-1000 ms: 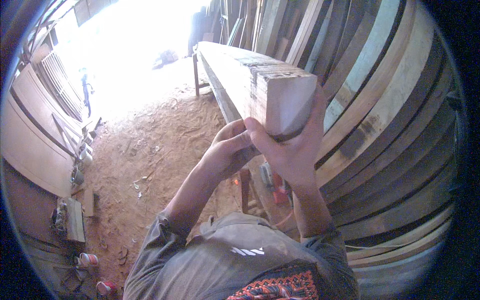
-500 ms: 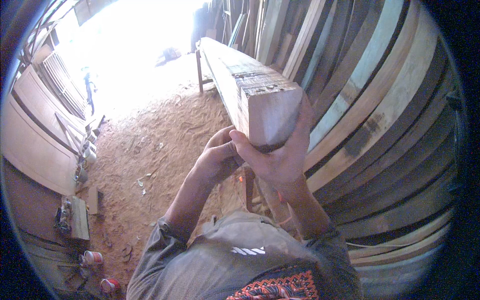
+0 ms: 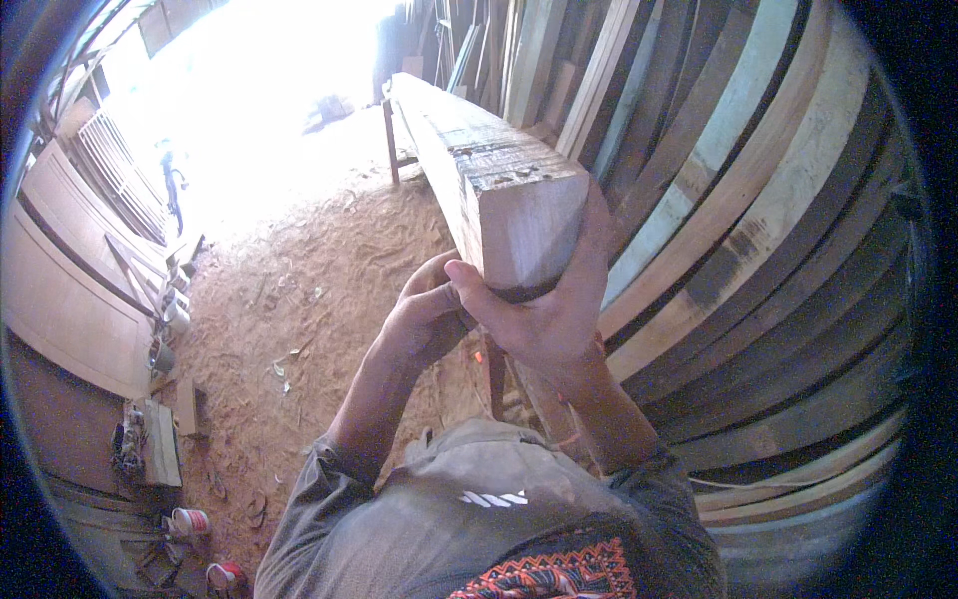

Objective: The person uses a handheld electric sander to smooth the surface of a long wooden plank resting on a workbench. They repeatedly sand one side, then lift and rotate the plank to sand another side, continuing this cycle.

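Beam end [image 3: 519, 225] now lifted higher and nearer the camera, right hand [image 3: 554, 309] fingers wrapped round it, left hand [image 3: 429, 319] cupping underneath, far end on trestle [image 3: 394, 140].

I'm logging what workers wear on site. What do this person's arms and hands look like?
Both the left hand and the right hand are bare, with no gloves, and the forearms are uncovered. Grey sleeves are pushed up toward the elbows.

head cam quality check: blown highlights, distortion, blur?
Head view: the sunlit doorway is blown out to white, washing detail from the floor near it; leaning planks bow with fisheye curvature and the corners vignette black; the beam end and both hands, left and right, are sharp.
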